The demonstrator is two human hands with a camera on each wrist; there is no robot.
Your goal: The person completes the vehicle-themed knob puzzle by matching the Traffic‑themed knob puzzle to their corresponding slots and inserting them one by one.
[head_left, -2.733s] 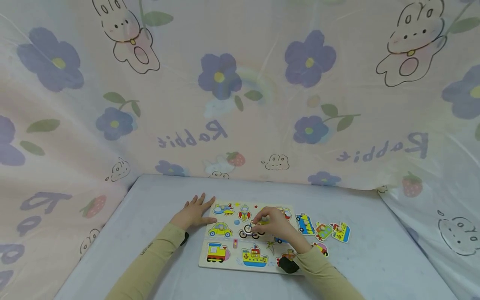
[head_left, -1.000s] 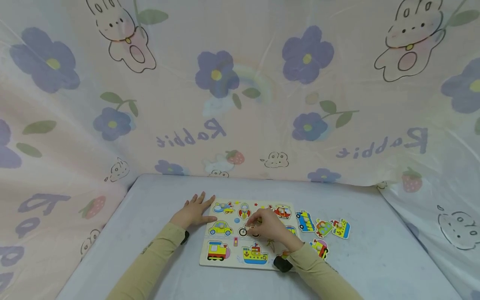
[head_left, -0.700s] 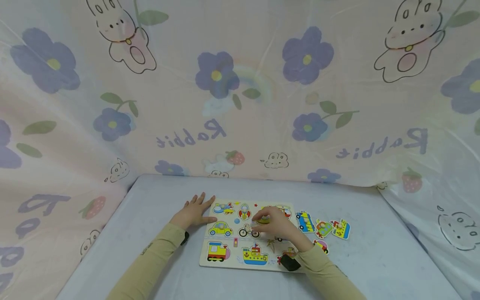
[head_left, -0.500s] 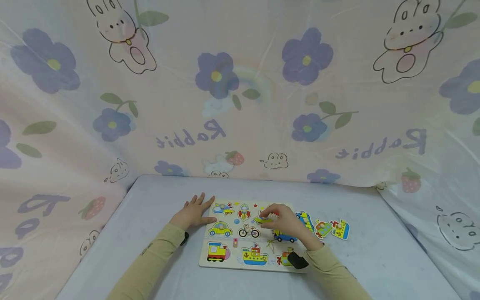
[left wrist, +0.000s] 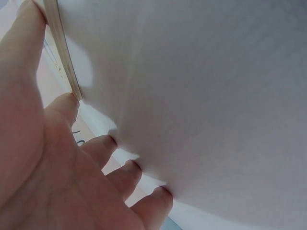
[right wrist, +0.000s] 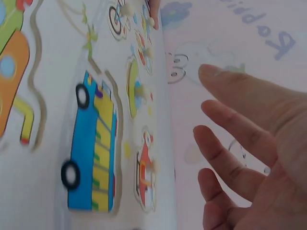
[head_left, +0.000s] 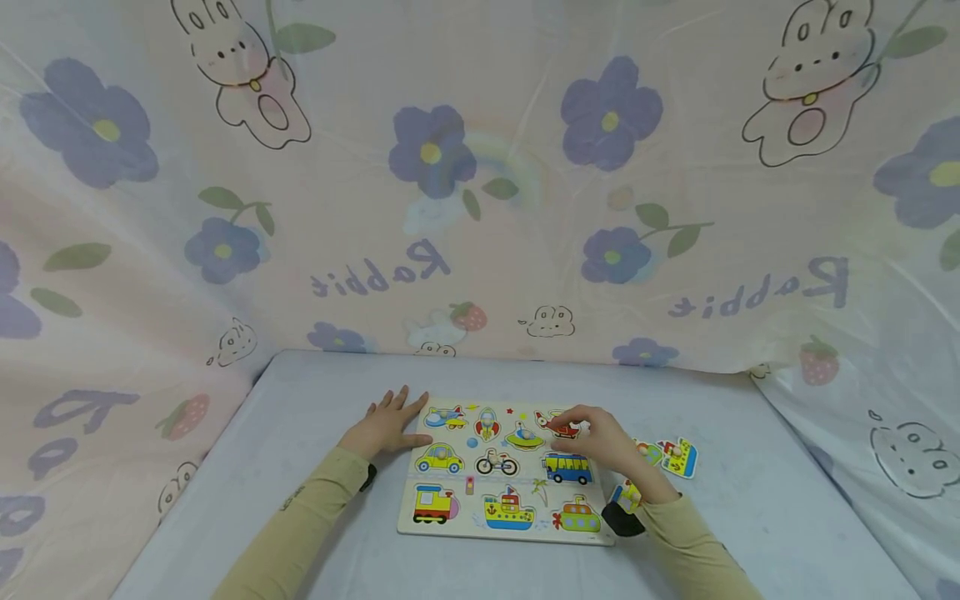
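Observation:
A wooden puzzle board (head_left: 510,540) with vehicle shapes lies on the table. My left hand (head_left: 382,429) has its fingers spread at the board's left edge; in the left wrist view its thumb and index finger (left wrist: 64,108) touch that edge. The knobbed bicycle piece (head_left: 497,462) sits in its recess mid-board. My right hand (head_left: 600,437) hovers over the board's right edge near the helicopter piece (right wrist: 145,177), fingers apart and holding nothing. Knobbed plane, rocket, flying saucer and car pieces also lie in their recesses. The bus recess (right wrist: 93,153) shows a printed bus without a knob.
Right of the board lie loose knobbed pieces: a ship (head_left: 679,458), a green submarine (head_left: 648,452), and a train (head_left: 628,496) partly behind the right wrist. The loose bus piece is hidden behind the right hand. A printed curtain (head_left: 525,250) stands behind the table.
My right hand has settled the bicycle piece into its recess, let it go and moved right across the board to its right edge. My left hand has stayed in place.

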